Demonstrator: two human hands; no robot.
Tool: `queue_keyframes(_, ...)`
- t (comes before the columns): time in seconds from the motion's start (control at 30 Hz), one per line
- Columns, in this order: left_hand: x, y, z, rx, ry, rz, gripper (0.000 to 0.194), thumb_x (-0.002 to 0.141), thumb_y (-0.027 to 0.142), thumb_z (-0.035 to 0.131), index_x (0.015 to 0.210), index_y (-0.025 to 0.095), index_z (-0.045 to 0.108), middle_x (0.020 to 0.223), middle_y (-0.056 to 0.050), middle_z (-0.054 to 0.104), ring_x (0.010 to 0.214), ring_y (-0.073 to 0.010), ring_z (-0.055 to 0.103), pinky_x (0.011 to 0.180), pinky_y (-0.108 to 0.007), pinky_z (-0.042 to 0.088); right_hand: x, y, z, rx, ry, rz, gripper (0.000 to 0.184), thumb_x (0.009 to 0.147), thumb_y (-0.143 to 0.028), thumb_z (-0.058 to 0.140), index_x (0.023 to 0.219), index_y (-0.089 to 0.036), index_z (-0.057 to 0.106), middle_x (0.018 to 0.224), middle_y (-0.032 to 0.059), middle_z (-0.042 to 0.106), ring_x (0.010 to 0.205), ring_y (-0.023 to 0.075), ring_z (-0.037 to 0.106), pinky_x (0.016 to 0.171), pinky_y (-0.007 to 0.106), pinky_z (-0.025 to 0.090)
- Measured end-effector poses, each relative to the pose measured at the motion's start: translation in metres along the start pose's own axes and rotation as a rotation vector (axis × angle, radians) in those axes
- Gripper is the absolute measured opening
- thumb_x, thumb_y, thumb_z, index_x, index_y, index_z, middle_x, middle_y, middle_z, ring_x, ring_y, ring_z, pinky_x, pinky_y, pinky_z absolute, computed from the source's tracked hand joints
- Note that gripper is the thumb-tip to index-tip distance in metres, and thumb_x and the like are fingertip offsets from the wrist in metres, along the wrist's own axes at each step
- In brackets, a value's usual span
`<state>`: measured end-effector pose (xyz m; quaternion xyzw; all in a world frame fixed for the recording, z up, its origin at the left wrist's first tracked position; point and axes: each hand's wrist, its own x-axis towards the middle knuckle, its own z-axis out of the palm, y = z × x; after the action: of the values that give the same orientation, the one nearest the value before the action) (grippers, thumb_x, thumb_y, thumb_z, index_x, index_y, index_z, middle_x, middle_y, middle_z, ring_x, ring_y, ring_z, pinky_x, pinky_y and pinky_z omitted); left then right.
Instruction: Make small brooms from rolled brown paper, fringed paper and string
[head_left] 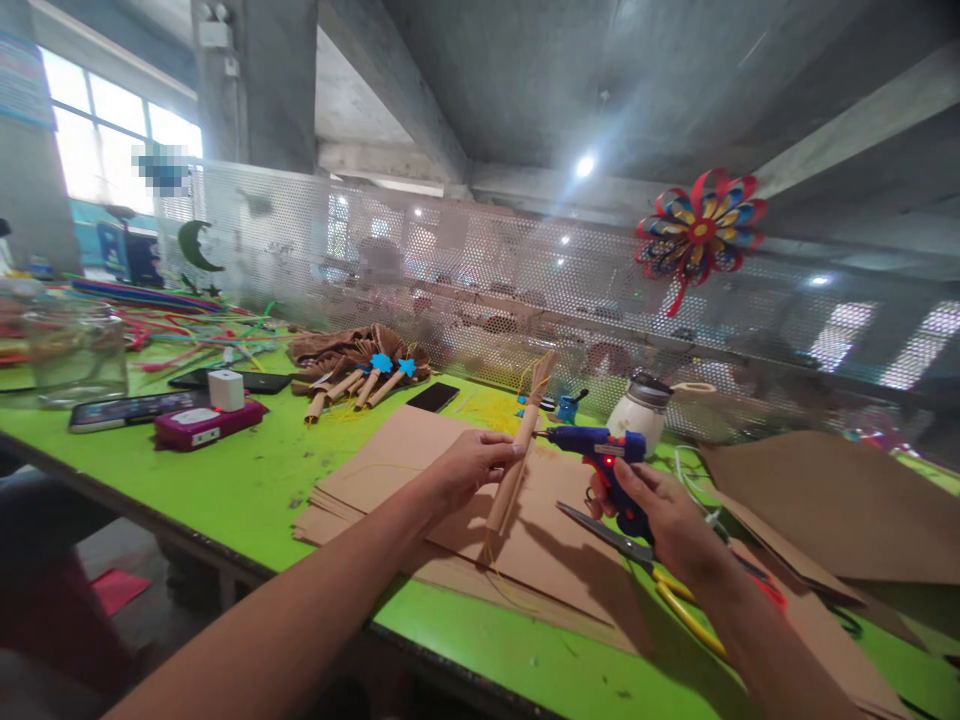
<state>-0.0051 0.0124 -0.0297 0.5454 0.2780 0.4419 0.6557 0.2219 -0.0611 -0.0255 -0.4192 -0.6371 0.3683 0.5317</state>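
My left hand (474,465) pinches a rolled brown paper tube (511,485), tilted over a stack of brown paper sheets (409,450). Its far end fans out in crumpled paper, and thin yellow string trails from the near end. My right hand (660,510) grips a blue hot glue gun (600,445) with a red light lit on it. The gun's nozzle points left, at or very close to the tube's upper part. Below this hand are scissors (626,545) with yellow handles, partly hidden by my wrist; I cannot tell whether they touch it.
Rolled paper pieces with blue flower shapes (381,364) lie at the back. A phone (433,398), a purple power strip (210,425), a glass jar (75,355) and a white kettle-like vessel (637,412) stand around. Brown sheets (832,510) lie right; a perforated screen (480,270) borders the green table (247,510).
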Motion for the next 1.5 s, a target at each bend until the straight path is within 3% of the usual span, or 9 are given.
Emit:
queue_keyframes(0.3,0.0000,-0.0014,-0.0003,0.030,-0.029,-0.003,0.019,0.061,0.026,0.074,0.072,0.011,0.070,0.066,-0.002,0.060,0.063,-0.0100,0.053,0.064,-0.023,0.040,0.0042,0.0052,-0.0020,0.116,0.074,-0.009,0.033,0.080,-0.048,0.059,0.071,-0.017,0.061,0.067,0.0030,0.058,0.059,0.0147,0.052,0.058,0.028,0.042)
queue_keyframes(0.7,-0.0004,0.0009,-0.0002,-0.004,-0.013,-0.009,0.027,0.057,0.029,0.077,0.073,0.009,0.069,0.066,-0.003,0.059,0.062,-0.0096,0.053,0.063,-0.022,0.039,-0.0025,-0.0036,-0.0004,0.018,-0.022,0.015,0.036,0.084,-0.047,0.053,0.072,-0.015,0.061,0.066,0.0032,0.056,0.060,0.0145,0.052,0.057,0.026,0.040)
queue_keyframes(1.07,0.0026,-0.0033,-0.0021,0.017,-0.045,-0.015,0.025,0.058,0.028,0.077,0.072,0.010,0.068,0.066,-0.002,0.059,0.062,-0.0091,0.053,0.061,-0.021,0.038,0.0015,0.0029,-0.0003,0.136,0.055,-0.047,0.029,0.086,-0.041,0.054,0.073,-0.015,0.059,0.068,0.0026,0.055,0.060,0.0127,0.050,0.058,0.027,0.041)
queue_keyframes(1.5,-0.0024,0.0038,0.0000,-0.072,-0.042,-0.011,0.029,0.055,0.029,0.079,0.070,0.007,0.067,0.063,-0.003,0.060,0.058,-0.0091,0.053,0.060,-0.022,0.041,-0.0033,-0.0037,0.0024,0.078,-0.001,-0.004,0.031,0.085,-0.043,0.055,0.077,-0.014,0.061,0.067,0.0021,0.054,0.059,0.0130,0.051,0.057,0.027,0.041)
